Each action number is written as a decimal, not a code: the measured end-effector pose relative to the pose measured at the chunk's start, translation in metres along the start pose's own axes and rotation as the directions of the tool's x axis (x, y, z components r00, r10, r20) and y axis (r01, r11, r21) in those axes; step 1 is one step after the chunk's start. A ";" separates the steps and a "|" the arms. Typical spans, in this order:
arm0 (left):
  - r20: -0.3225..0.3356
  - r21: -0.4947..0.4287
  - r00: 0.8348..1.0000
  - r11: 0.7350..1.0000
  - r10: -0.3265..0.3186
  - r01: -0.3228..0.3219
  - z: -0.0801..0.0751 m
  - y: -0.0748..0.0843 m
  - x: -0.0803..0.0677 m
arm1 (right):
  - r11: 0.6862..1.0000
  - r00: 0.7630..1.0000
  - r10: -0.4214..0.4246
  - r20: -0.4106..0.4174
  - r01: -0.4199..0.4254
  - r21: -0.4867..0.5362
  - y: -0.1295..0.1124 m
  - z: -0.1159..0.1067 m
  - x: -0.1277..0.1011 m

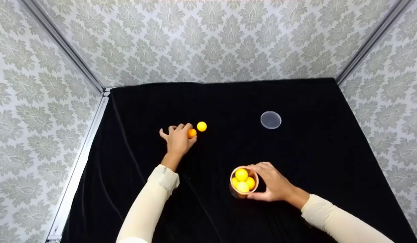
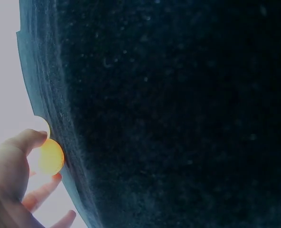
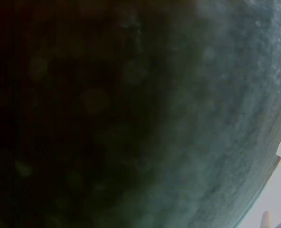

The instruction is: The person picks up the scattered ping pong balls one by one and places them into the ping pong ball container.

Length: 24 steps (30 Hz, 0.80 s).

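on the black velvet-covered counter, my left hand pinches a small orange plastic ball between thumb and fingertips, and a second yellow ball lies just beside it, loose. my right hand is wrapped around the round tan cup that already holds four yellow balls, near my front edge. i judge the pinch is shallow, so the smooth ball could squirt out and roll off across the cloth. my knuckles could also nudge the loose ball away. the cup looks nearly full, so another ball might bounce out. the clear round lid lies well apart.
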<state>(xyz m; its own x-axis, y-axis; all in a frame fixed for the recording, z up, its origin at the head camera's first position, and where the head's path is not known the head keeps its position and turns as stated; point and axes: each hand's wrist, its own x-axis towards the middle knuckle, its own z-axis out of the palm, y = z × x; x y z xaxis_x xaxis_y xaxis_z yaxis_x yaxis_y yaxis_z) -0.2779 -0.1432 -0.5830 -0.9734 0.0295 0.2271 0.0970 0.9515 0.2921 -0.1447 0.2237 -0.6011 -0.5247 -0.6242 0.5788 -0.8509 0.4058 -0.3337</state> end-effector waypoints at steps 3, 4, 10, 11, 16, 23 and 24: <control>-0.002 0.004 1.000 1.000 0.004 -0.004 0.001 0.000 0.000 | 1.000 1.000 0.001 0.002 -0.001 0.000 0.000 0.000 0.000; -0.004 0.005 1.000 1.000 0.007 -0.007 0.001 0.000 0.000 | 1.000 1.000 0.002 0.002 -0.002 0.000 0.000 0.000 0.000; -0.021 0.002 1.000 1.000 0.021 -0.021 -0.001 0.002 0.000 | 1.000 1.000 0.013 0.011 -0.013 -0.003 0.001 0.000 -0.001; -0.025 0.001 0.999 1.000 0.024 -0.024 -0.002 0.003 0.001 | 1.000 1.000 0.014 0.012 -0.014 -0.002 0.001 0.000 -0.001; -0.048 0.005 0.998 0.999 0.039 -0.039 -0.006 0.008 0.001 | 1.000 1.000 0.014 0.011 -0.014 0.000 0.001 0.000 -0.001; -0.130 -0.016 0.986 0.994 0.102 -0.105 -0.017 0.022 -0.003 | 1.000 1.000 0.011 0.007 -0.011 0.005 0.000 0.000 -0.001; -0.143 -0.016 0.983 0.993 0.115 -0.118 -0.018 0.025 -0.004 | 1.000 1.000 0.013 0.009 -0.013 0.006 0.000 0.000 0.000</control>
<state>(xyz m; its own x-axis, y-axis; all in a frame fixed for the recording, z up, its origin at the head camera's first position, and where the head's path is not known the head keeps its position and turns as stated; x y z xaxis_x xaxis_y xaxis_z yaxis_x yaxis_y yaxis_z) -0.2679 -0.1251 -0.5595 -0.9162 0.0944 0.3894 0.2147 0.9362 0.2782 -0.1444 0.2243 -0.6010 -0.5356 -0.6254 0.5675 -0.8443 0.4096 -0.3455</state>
